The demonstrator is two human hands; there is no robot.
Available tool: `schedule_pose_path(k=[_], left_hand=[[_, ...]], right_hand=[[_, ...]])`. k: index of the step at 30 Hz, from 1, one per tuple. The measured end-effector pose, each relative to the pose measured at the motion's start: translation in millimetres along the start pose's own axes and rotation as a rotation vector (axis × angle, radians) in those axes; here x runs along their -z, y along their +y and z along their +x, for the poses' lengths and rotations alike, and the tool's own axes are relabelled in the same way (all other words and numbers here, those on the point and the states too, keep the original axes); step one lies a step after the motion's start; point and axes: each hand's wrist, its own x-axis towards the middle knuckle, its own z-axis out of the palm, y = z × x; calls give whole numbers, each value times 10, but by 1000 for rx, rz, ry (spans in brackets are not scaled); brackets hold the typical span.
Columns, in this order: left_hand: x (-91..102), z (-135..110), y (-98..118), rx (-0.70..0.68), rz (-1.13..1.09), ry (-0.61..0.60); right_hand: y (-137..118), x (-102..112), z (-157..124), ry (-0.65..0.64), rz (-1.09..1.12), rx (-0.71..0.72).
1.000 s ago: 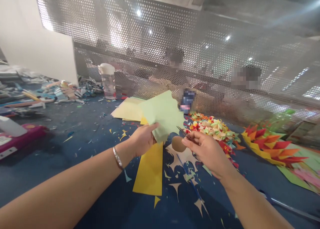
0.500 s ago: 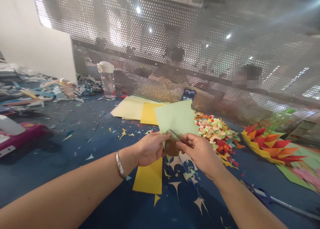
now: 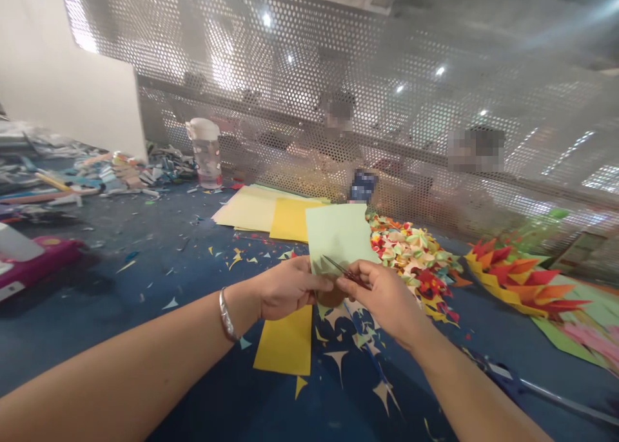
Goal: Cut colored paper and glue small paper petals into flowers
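Observation:
A pale green sheet of paper (image 3: 336,232) is pinched in my left hand (image 3: 285,290), its thumb across the lower left of the sheet. In my right hand (image 3: 387,297) is a small pair of scissors (image 3: 333,261), fingers wrapped around the handles. Their pointed tips lie over the green paper, just above my left thumb. A brown rounded piece (image 3: 333,298) shows at the sheet's lower part, between both hands; how it is held is hidden. Below my hands lie a yellow paper strip (image 3: 283,348) and several pointed paper offcuts (image 3: 337,363).
Behind the hands are stacked paper sheets (image 3: 249,209) and a clear bottle (image 3: 207,155). To the right lie a heap of small paper pieces (image 3: 411,245) and a folded red-orange-yellow paper shape (image 3: 527,278). A perforated screen (image 3: 271,107) stands behind, with people visible through it.
The green sheet has turned more upright and its top edge has dropped. My left thumb has shifted lower on the sheet. The scissors remain in my right hand.

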Motion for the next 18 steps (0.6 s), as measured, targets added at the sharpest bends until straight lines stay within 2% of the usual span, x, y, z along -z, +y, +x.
schedule_pose_path(k=[5, 9, 14, 18], left_hand=[[13, 1, -44, -54, 76, 53], [-25, 19, -12, -146, -36, 18], [-76, 35, 36, -213, -88, 15], [-132, 35, 35, -208, -89, 70]], right_hand=[[23, 8, -3, 91, -110, 42], [17, 12, -21, 148, -194, 50], [14, -28, -31, 191, -118, 62], [-20, -75, -32, 267, -12, 59]])
